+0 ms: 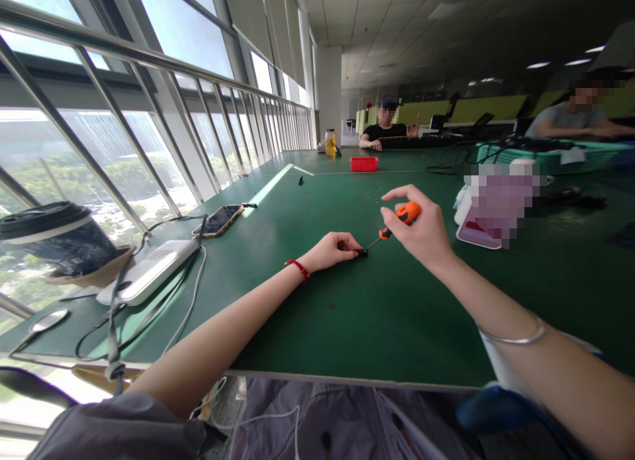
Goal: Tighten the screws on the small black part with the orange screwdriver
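Observation:
My left hand (331, 249) rests on the green table (347, 314) with its fingers closed round a small black part (361, 253). My right hand (419, 230) holds a screwdriver with an orange handle (407, 214); its thin shaft slants down and left, and the tip meets the black part. A red cord circles my left wrist, a silver bangle my right forearm.
A phone (221, 220), a white power bank (151, 269) with cables, and a dark cap (54, 238) lie at the left by the window railing. A red tray (364, 163) sits further back. Two other people sit at the far end. A blurred pink object (496, 205) lies to the right.

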{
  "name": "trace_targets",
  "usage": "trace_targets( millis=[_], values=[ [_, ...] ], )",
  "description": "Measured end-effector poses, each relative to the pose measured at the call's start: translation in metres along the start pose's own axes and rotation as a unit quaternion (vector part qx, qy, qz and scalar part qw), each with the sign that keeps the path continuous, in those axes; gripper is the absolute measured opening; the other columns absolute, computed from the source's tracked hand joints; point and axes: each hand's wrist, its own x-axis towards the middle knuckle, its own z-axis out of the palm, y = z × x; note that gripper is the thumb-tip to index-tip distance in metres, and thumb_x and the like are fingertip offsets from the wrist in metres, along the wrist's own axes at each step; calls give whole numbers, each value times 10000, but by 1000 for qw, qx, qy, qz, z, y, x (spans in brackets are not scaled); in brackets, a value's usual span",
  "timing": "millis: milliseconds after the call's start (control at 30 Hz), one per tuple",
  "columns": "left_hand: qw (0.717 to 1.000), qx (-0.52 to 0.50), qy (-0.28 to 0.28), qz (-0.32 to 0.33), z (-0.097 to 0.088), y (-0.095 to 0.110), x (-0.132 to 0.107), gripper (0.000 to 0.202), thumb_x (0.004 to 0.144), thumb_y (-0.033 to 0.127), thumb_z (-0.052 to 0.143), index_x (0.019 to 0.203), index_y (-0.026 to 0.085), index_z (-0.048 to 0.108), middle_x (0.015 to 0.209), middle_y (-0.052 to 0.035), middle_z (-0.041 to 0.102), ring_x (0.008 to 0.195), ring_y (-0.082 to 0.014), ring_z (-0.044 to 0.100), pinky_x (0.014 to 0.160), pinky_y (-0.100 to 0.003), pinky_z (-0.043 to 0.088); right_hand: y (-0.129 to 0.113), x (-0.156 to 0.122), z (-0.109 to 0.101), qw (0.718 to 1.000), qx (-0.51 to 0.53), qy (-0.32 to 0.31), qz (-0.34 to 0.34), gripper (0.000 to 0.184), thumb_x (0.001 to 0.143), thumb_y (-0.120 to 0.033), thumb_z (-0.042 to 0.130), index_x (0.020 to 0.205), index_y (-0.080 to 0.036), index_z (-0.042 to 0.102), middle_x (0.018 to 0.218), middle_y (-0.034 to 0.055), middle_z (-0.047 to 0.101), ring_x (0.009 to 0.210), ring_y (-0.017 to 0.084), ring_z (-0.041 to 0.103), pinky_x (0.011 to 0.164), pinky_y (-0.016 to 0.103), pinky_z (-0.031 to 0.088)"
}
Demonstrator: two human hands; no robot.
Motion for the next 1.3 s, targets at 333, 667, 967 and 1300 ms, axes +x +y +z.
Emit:
trace_targets(
  millis=[333,667,967,1300],
  values=[
    [1000,1,-3,3,0,0,0,146,759,190,652,866,92,663,865,-74,711,730,-114,628,719,-237,508,2,0,0,999,-24,31,9,281,756,-475,584,896,-232,558,509,-65,443,480,131,460,543,263,377],
    [1000,-1,-1,-1,0,0,0,131,761,176,642,860,92,664,832,-61,707,710,-106,622,695,-217,503,6,1,0,999,11,19,-25,356,707,-296,589,1049,-239,511,662,-44,524,546,137,500,559,275,411],
    [1000,3,-6,-1,0,1,-1,135,772,171,634,872,85,661,876,-82,711,739,-116,632,728,-235,508,-1,0,0,999,-16,19,26,264,763,-462,571,896,-233,559,530,-55,460,491,142,473,555,284,390],
    [1000,-7,-9,-6,0,2,0,124,780,160,628,870,80,657,875,-81,710,747,-115,632,736,-235,507,8,2,2,999,-19,39,-12,472,717,-426,618,1121,-234,468,674,-44,524,560,146,515,556,283,407]
  ],
)
